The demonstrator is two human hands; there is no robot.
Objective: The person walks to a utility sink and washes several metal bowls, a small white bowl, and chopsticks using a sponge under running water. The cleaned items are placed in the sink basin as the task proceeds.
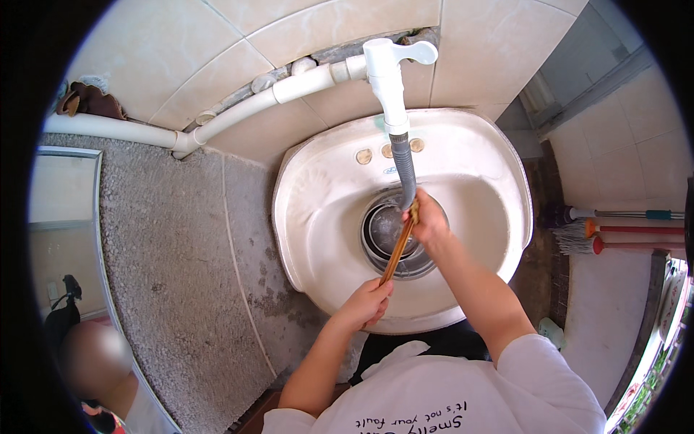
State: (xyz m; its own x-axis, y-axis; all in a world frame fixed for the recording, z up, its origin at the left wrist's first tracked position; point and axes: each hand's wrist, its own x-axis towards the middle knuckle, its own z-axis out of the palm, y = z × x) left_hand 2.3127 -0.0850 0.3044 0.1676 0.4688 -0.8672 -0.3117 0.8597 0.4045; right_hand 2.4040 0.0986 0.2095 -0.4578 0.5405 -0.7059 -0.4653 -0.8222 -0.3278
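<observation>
My left hand (366,304) grips the lower end of a bundle of thin wooden sticks (400,250), which look like chopsticks. My right hand (432,221) is closed around their upper end, with a small yellow-brown scrubber (415,210) between its fingers. The sticks slant over a round metal basin (391,271) in the white washbasin (336,222). Inside it sits a smaller metal bowl (386,230), partly hidden by the sticks and my right hand. A grey corrugated hose (402,163) hangs from the white plastic tap (386,81) and ends beside my right fingers.
A white pipe (303,84) runs along the tiled wall to the tap. Left of the washbasin is a rough concrete surface (168,244) with a framed mirror (100,217), which reflects a person. Mops (577,238) with long handles lean at the right.
</observation>
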